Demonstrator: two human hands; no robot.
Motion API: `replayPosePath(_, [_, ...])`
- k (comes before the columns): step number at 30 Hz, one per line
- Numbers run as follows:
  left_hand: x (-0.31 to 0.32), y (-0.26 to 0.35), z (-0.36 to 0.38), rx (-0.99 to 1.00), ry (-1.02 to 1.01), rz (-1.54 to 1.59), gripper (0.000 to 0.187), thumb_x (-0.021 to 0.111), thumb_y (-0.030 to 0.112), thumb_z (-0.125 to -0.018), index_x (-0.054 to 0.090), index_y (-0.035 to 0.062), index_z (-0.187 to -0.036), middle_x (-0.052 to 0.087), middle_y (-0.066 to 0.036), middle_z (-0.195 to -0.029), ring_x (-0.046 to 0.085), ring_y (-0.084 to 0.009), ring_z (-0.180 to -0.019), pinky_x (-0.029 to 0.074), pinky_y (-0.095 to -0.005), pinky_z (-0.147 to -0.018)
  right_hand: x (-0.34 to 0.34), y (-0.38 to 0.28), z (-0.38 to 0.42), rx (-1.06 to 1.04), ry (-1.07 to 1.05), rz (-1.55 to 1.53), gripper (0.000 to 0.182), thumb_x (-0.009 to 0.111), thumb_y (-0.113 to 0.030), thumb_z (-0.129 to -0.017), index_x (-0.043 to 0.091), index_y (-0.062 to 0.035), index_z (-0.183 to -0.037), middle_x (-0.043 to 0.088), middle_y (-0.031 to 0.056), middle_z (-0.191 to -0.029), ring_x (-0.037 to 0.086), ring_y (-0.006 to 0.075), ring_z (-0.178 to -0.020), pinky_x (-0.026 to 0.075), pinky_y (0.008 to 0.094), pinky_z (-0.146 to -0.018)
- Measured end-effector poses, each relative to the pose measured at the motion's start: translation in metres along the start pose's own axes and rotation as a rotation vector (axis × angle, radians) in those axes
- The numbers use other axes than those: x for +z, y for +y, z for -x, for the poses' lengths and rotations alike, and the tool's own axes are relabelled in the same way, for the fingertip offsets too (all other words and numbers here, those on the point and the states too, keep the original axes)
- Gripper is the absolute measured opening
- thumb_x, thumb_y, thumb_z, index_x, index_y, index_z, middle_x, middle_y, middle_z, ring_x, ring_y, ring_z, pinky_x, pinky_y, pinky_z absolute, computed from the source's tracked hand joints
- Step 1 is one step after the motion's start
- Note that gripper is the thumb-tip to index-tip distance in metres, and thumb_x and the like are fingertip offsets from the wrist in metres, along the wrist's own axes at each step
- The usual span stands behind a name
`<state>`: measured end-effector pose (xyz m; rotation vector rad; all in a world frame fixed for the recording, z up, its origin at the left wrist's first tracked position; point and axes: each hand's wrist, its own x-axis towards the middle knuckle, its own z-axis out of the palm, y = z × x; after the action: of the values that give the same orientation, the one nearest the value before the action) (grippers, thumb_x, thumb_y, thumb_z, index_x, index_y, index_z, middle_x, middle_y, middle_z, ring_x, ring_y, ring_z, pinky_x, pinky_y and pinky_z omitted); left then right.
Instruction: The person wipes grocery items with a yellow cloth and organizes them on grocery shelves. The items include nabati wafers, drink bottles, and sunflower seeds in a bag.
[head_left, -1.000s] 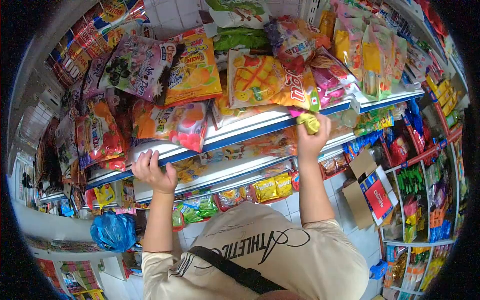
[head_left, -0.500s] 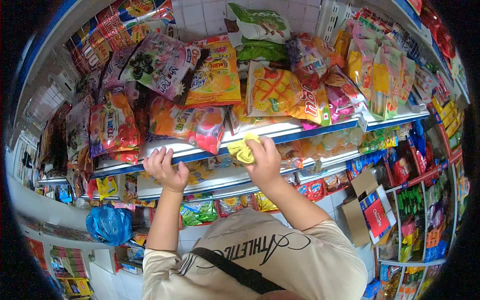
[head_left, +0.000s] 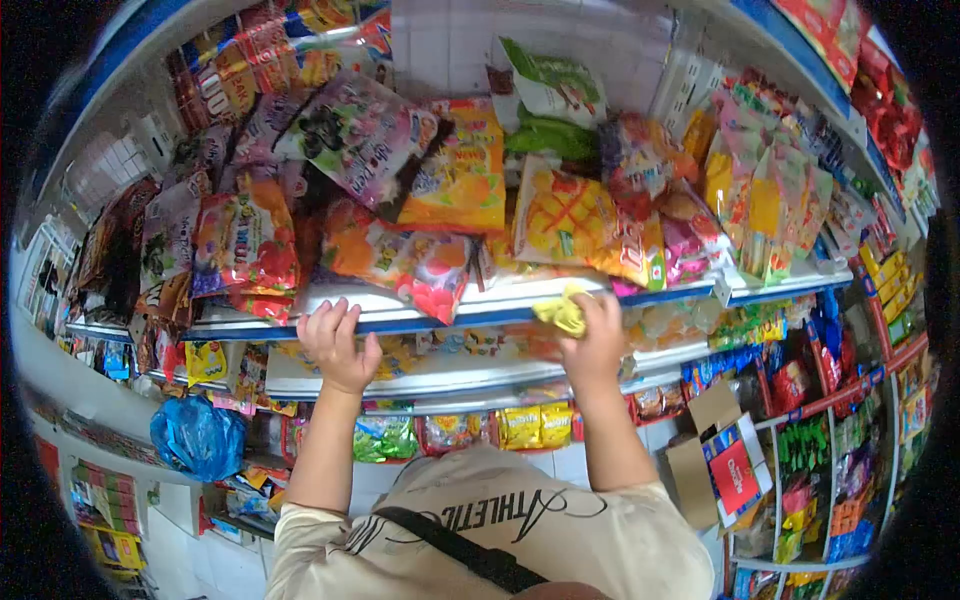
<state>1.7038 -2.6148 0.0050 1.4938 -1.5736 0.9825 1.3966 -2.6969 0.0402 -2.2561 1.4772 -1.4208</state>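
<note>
My right hand (head_left: 597,345) grips a crumpled yellow cloth (head_left: 562,312) at the front edge of the upper shelf (head_left: 385,325). Farther left, my left hand (head_left: 342,348) rests its fingertips on the same edge, fingers extended and thumb apart, holding nothing. Behind the hands lie candy bags: an orange and pink one (head_left: 400,262) overhangs the edge between them, and a yellow mango bag (head_left: 560,215) sits behind the cloth. A purple bag (head_left: 360,140) leans on an orange bag (head_left: 460,170) deeper on the shelf.
Below runs a lower shelf (head_left: 300,380) with more packets. A blue plastic bag (head_left: 197,437) hangs at the left. On the right, an open cardboard box (head_left: 690,478) stands beside a rack of snacks (head_left: 805,450). Upright pouches (head_left: 770,200) stand at the shelf's right end.
My right hand has moved right along the shelf edge with the yellow cloth. The left hand stays at about the same stretch of edge. The view has shifted slightly.
</note>
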Motion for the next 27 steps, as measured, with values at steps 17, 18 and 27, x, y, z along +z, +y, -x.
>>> replayPosePath(17, [0.000,0.000,0.001,-0.003,0.033,0.023,0.040,0.053,0.030,-0.072,0.054,0.0087,-0.105,0.051,-0.008,-0.110,0.042,-0.0283,-0.109,0.022,-0.0469,-0.098,-0.171,0.003,-0.175,-0.438,0.910,0.014,0.040,0.052,0.000,-0.084,0.038,-0.0035,-0.121,0.044,0.0109,-0.118,0.047,0.0205,-0.104,0.041,0.0333,-0.088])
replayPosePath(18, [0.000,0.000,0.001,-0.007,0.032,0.024,0.040,0.053,0.030,-0.072,0.054,0.0090,-0.105,0.051,-0.009,-0.111,0.042,-0.0286,-0.109,0.022,-0.0473,-0.097,-0.173,-0.001,-0.191,-0.384,0.894,-0.062,0.041,0.054,0.001,-0.079,0.041,-0.0024,-0.119,0.047,0.0121,-0.116,0.047,0.0223,-0.105,0.039,0.0343,-0.089])
replayPosePath(27, [-0.009,0.004,-0.005,-0.031,0.009,0.028,0.039,0.056,0.030,-0.068,0.055,0.0107,-0.102,0.052,-0.007,-0.106,0.044,-0.0281,-0.104,0.026,-0.0466,-0.093,-0.112,-0.108,-0.210,-0.882,0.755,0.137,0.037,0.060,-0.006,-0.072,0.053,-0.0070,-0.108,0.052,0.0174,-0.111,0.047,0.0365,-0.110,0.037,0.0441,-0.093])
